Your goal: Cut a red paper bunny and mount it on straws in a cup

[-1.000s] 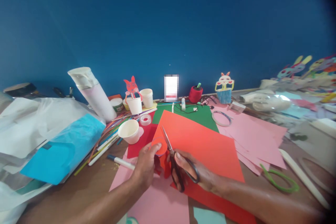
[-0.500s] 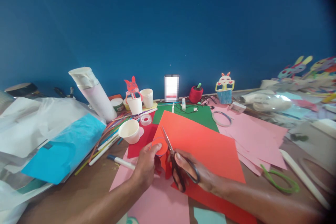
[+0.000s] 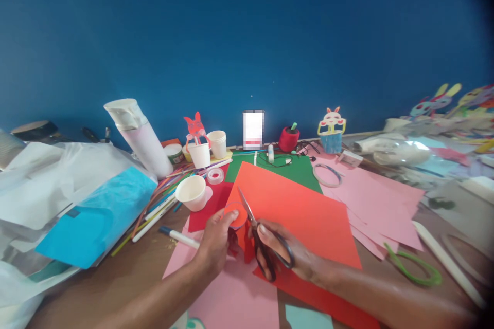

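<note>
My left hand (image 3: 216, 235) pinches a round piece of orange-red paper (image 3: 236, 214), thumb on top; a strip of the same paper hangs below it. In my right hand (image 3: 281, 244) are scissors (image 3: 249, 206) with black handles, fingers through the loops. The blades look closed and point up and away, just right of the round piece. Beneath both hands lies a large orange-red sheet (image 3: 304, 211), partly over pink paper (image 3: 235, 298). A white paper cup (image 3: 191, 193) rests tilted beyond my left hand, and a marker (image 3: 179, 236) lies beside my left wrist.
Tape (image 3: 215, 176), pencils and markers lie at the left near a white flask (image 3: 139, 136) and a blue packet (image 3: 96, 218). Two cups with paper animal faces (image 3: 196, 128) stand at the back, with a lit phone (image 3: 253, 129) between them. Pink sheets (image 3: 382, 195) spread rightward.
The whole view has shifted very slightly. Both hands, the round paper piece and the scissors keep nearly the same positions.
</note>
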Demonstrator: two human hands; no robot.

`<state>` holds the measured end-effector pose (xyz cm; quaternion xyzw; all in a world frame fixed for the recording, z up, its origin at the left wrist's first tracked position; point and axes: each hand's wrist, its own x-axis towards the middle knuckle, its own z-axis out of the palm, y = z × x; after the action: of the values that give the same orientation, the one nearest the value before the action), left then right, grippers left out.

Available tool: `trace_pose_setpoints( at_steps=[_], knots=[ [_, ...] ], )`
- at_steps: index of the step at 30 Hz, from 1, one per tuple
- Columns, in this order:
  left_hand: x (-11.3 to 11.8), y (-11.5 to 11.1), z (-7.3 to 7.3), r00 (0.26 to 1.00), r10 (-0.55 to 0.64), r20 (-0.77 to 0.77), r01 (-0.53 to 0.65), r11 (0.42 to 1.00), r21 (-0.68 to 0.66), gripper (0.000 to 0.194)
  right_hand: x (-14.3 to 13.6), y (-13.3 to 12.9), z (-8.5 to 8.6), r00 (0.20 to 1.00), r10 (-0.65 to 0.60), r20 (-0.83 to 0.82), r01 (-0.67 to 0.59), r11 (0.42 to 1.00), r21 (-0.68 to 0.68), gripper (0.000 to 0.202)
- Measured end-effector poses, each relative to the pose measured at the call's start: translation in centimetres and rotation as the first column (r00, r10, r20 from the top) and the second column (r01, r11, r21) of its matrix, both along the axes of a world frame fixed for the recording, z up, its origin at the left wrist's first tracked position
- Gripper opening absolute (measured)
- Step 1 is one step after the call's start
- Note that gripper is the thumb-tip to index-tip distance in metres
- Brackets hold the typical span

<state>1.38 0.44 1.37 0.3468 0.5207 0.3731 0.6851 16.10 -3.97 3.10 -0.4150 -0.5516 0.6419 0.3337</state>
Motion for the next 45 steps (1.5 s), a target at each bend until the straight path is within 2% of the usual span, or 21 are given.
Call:
trace_pose_setpoints(
  at_steps=[6, 11, 17, 25, 33, 45],
  knots=[
    [-0.1, 0.0, -0.4, 1.0, -0.022, 0.005, 0.022, 0.999, 0.032, 0.023, 0.2, 0.1, -0.8, 1.0, 0.008, 0.002, -0.008, 1.0, -0.002, 0.045],
    [-0.4, 0.3, -0.8, 0.999, -0.039, -0.025, 0.041, 0.998, 0.053, 0.024, 0.4, 0.5, -1.6, 0.999, 0.021, -0.038, -0.025, 0.996, -0.086, 0.048],
    [-0.5, 0.4, -1.4, 0.996, -0.073, -0.059, 0.076, 0.995, 0.057, 0.026, 0.5, 0.7, -0.6, 0.999, 0.048, 0.008, -0.047, 0.995, -0.087, 0.048],
    [-0.5, 0.4, -0.9, 0.997, -0.077, -0.01, 0.078, 0.994, 0.081, 0.024, 0.8, 0.8, -0.9, 0.997, 0.065, 0.038, -0.061, 0.993, -0.096, 0.047],
    [-0.6, 0.6, -1.2, 0.996, -0.087, -0.024, 0.089, 0.991, 0.098, 0.023, 1.1, 1.0, 0.0, 0.989, 0.086, 0.117, -0.08, 0.995, -0.051, 0.047],
    [-0.6, 0.5, -1.2, 0.993, -0.096, -0.069, 0.101, 0.991, 0.085, 0.022, 1.3, 1.1, -0.9, 0.988, 0.065, 0.143, -0.06, 0.998, -0.035, 0.044]
  ],
)
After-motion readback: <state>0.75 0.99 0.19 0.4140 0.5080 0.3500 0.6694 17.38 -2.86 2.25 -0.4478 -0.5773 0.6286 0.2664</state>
